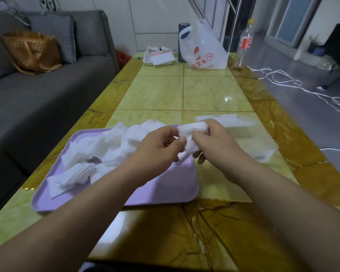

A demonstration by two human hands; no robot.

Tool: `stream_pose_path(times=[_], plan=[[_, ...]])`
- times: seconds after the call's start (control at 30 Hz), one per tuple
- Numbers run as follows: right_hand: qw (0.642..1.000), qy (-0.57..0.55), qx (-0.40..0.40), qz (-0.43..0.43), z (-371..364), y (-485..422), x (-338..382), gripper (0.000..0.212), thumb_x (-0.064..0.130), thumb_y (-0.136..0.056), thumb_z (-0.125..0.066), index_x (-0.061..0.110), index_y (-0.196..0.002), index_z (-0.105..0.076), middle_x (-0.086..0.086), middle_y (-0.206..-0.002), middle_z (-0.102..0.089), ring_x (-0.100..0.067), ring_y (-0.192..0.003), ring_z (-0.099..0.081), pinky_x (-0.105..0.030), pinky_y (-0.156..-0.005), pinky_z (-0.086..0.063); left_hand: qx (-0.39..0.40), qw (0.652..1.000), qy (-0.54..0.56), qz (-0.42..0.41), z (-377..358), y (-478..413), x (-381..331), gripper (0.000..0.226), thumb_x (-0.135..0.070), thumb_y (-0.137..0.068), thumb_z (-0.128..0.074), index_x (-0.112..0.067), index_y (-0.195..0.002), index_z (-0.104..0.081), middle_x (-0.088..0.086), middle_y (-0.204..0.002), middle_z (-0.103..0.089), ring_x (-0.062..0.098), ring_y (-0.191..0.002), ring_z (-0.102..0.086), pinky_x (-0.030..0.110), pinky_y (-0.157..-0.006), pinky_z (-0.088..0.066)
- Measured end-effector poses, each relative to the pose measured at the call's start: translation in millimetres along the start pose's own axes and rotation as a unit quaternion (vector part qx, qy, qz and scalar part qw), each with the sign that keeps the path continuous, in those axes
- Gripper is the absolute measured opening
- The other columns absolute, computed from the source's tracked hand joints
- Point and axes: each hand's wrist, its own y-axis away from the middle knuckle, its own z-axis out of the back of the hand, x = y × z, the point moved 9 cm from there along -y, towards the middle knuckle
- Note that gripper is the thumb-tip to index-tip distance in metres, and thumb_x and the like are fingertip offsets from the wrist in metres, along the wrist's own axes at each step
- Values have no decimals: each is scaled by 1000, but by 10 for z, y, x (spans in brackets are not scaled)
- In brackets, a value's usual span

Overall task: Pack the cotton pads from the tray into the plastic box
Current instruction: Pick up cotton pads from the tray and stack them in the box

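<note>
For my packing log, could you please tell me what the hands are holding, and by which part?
A small stack of cotton pads: the right hand grips its right side, and the left hand pinches its left edge.

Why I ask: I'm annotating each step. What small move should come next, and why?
Probably carry the stack rightward and lower it into the box. The left hand and right hand both pinch it above the right edge of the tray, and the clear box lies just beyond the right hand. Loose pads lie on the tray.
</note>
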Motion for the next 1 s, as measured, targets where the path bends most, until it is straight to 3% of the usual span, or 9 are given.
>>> stream_pose_path(times=[0.1,0.2,0.27,0.33,0.57,0.67,0.77,0.9,1.0], plan=[[993,20,-119,15,458,-53,5,11,23,-89,-52,19,-96,-58,-5,-94,-65,-22,-76,-61,-40,-67,-55,1,988,-142,-63,-243,-79,-76,29,-28,-99,-66,-25,-127,-66,-8,-125,-65,4,-101,-67,31,-89,-57],[979,69,-193,13,817,-96,-40,26,30,-84,-47,21,-104,-60,-10,-119,-60,-23,-86,-61,-46,-83,-57,61,954,-284,-74,-570,-147,-33,42,-38,-97,-65,-36,-139,-59,8,-161,-37,28,-148,-33,47,-121,-30],[968,133,-211,-3,1001,-127,-143,32,23,-92,-46,15,-119,-60,-9,-130,-50,-13,-82,-55,-36,-81,-48,94,950,-293,-58,-713,-187,68,46,-41,-99,-61,-42,-144,-53,12,-164,-32,32,-154,-23,50,-123,-24],[956,200,-214,-20,1154,-156,-282,35,18,-95,-47,10,-127,-59,-9,-134,-49,-20,-92,-57,-33,-82,-44,105,949,-286,-77,-795,-197,94,42,-38,-100,-57,-43,-142,-54,11,-161,-38,30,-154,-25,49,-122,-25],[900,366,-227,-75,1249,-177,-411,31,34,-93,-63,24,-122,-58,0,-107,-62,-31,-101,-59,-38,-79,-47,84,940,-284,-170,-823,-68,-64,34,-39,-94,-50,-26,-114,-75,7,-119,-66,34,-118,-56,48,-105,-43],[891,392,-220,-66,1188,-226,-417,29,30,-93,-66,20,-117,-53,-1,-100,-57,-29,-89,-54,-35,-72,-41,100,933,-296,-178,-856,5,-40,35,-40,-95,-51,-31,-119,-73,7,-131,-64,35,-127,-52,51,-108,-41],[901,386,-191,-51,1049,-284,-440,25,26,-90,-66,20,-113,-57,0,-103,-58,-28,-90,-56,-35,-71,-43,105,935,-302,-153,-841,58,-30,41,-44,-92,-51,-36,-128,-70,11,-148,-54,33,-144,-38,47,-120,-30],[932,329,-151,-19,865,-339,-421,18,27,-87,-71,18,-102,-72,0,-102,-71,-25,-98,-66,-36,-82,-54,105,940,-279,-166,-798,44,-37,42,-47,-90,-50,-37,-125,-71,5,-144,-58,31,-137,-45,47,-115,-36],[944,296,-145,-14,857,-329,-401,7,14,-84,-70,19,-88,-74,6,-88,-70,-21,-91,-67,-29,-77,-49,111,945,-265,-154,-790,54,-36,39,-42,-88,-55,-34,-123,-72,2,-144,-57,28,-135,-46,45,-114,-36]])
